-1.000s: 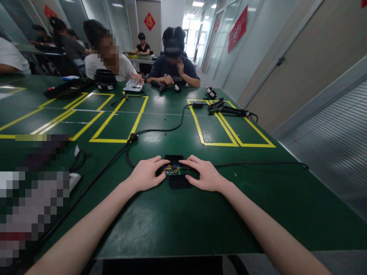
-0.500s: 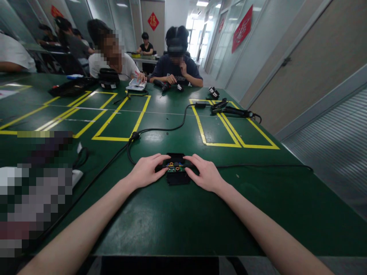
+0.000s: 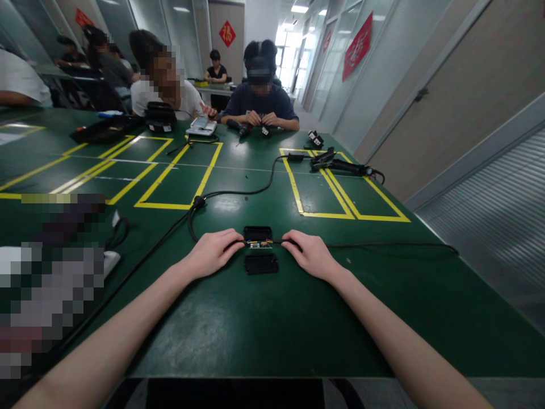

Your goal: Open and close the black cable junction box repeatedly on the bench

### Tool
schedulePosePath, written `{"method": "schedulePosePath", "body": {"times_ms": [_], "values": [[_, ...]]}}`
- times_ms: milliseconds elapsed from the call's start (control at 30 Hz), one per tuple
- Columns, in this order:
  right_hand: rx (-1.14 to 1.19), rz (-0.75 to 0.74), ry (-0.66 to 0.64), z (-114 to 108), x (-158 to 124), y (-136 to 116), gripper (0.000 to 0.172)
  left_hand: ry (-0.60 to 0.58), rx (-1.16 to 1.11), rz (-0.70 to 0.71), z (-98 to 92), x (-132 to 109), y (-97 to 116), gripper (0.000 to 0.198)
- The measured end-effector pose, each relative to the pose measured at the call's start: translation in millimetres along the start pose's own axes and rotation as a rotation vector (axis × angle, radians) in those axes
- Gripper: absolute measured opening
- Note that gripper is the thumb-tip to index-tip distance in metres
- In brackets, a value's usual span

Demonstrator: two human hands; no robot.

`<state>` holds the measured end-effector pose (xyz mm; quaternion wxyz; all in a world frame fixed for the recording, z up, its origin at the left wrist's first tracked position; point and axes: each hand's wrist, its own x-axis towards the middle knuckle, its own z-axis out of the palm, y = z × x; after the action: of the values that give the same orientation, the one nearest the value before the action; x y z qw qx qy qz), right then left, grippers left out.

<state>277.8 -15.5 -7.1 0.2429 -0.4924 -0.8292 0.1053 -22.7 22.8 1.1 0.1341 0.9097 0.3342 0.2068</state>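
A small circuit board (image 3: 260, 245) with wires and components sits between my two hands, joined to a black cable at each end. My left hand (image 3: 219, 250) pinches the cable at the board's left end. On the other side, my right hand (image 3: 309, 254) grips the black cable (image 3: 383, 245) that runs off to the right. Behind the board lies one black plastic case half (image 3: 258, 231). The other case half (image 3: 261, 264) lies in front of it, on the green table. Both halves are apart from my fingers.
A dark cable (image 3: 238, 193) with a plug (image 3: 198, 201) crosses the table to a black device (image 3: 340, 163) inside yellow tape. Pixelated items cover the left side. Across the table, a person in a dark shirt (image 3: 260, 102) works beside a power drill (image 3: 238, 127).
My hands have moved apart from the case halves and now hold the cables at both ends of the board. The board shows tilted between the separated halves.
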Motion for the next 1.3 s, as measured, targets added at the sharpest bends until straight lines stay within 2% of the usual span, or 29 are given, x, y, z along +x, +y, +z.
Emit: {"method": "schedulePosePath", "body": {"times_ms": [267, 500, 633, 733, 833, 1133, 1300], "values": [[-0.049, -0.019, -0.061, -1.0, -1.0, 4.4, 0.034, -0.05, -0.024, -0.058, 0.6, 0.7, 3.1, 0.039], [-0.047, -0.051, -0.09, -1.7, -2.9, 3.3, 0.04, -0.085, -0.138, -0.048, -4.9, -1.6, 6.0, 0.04], [0.005, -0.074, -0.111, -4.6, -5.1, 0.8, 0.037, -0.129, -0.254, -0.074, -8.8, -4.7, 9.2, 0.033], [0.078, -0.091, -0.091, -5.4, -6.7, -0.2, 0.029, -0.096, -0.31, -0.095, -7.3, -7.1, 8.8, 0.026], [0.141, -0.08, -0.062, -5.7, -7.5, -0.5, 0.026, -0.043, -0.296, -0.091, -4.3, -7.9, 6.4, 0.027], [0.125, -0.073, -0.025, -4.8, -6.8, 0.5, 0.029, -0.046, -0.283, -0.07, -1.9, -6.1, 2.5, 0.018], [0.119, -0.089, -0.053, -3.5, -4.8, 1.5, 0.036, -0.063, -0.126, -0.002, -5.1, -5.6, 2.0, 0.015]]}}
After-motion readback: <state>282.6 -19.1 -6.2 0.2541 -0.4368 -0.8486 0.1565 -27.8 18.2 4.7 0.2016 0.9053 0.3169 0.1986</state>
